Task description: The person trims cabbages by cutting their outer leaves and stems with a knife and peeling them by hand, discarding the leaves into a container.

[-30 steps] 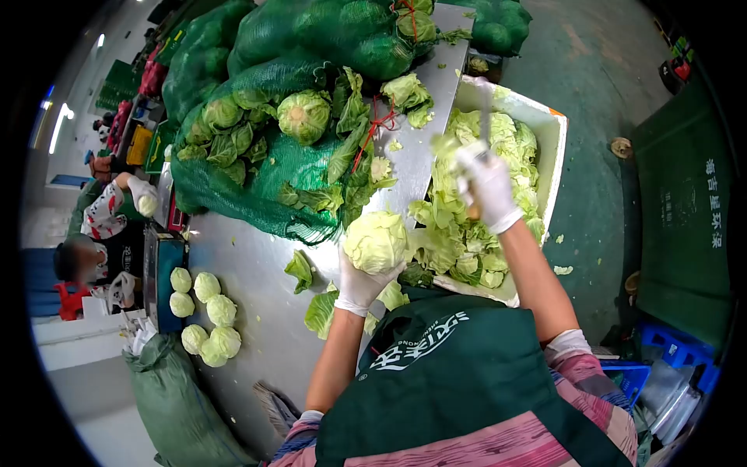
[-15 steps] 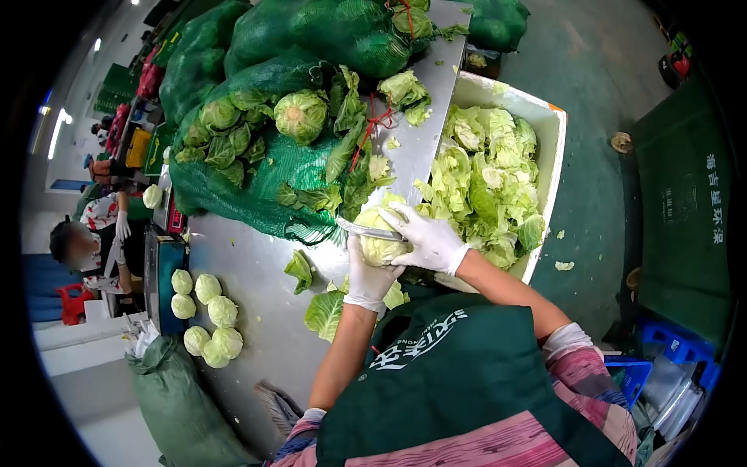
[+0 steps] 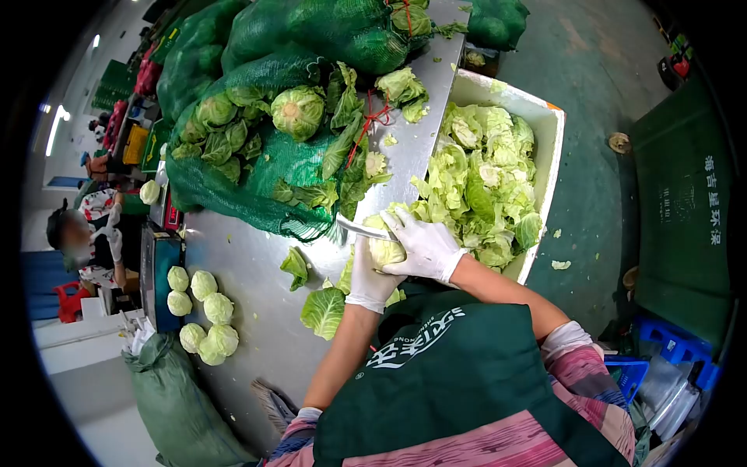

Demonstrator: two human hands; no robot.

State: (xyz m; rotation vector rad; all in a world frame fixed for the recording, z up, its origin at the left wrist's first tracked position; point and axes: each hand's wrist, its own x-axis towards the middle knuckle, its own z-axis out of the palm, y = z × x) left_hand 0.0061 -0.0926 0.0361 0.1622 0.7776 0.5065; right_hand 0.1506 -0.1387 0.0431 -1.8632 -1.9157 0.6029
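Observation:
A pale green cabbage [image 3: 384, 251] sits between my two gloved hands at the near edge of the steel table. My left hand [image 3: 369, 277] wraps around its lower left side. My right hand [image 3: 426, 247] is closed over the upper right, with a knife [image 3: 360, 228] whose curved blade points left across the top of the cabbage. The knife's handle is hidden under my right fingers. Loose cabbage leaves [image 3: 323, 312] lie on the table just left of my left hand.
A white foam box [image 3: 551, 156] of trimmed leaves stands to the right. Green mesh sacks [image 3: 311, 39] of cabbages cover the far table. Several trimmed cabbages [image 3: 219, 309] sit at left on the steel table [image 3: 264, 327]. A co-worker [image 3: 97, 241] in gloves is beyond a scale.
My left hand has shifted up around the cabbage, covering more of its left side. My right hand and the knife moved slightly. The co-worker's hands have come closer together.

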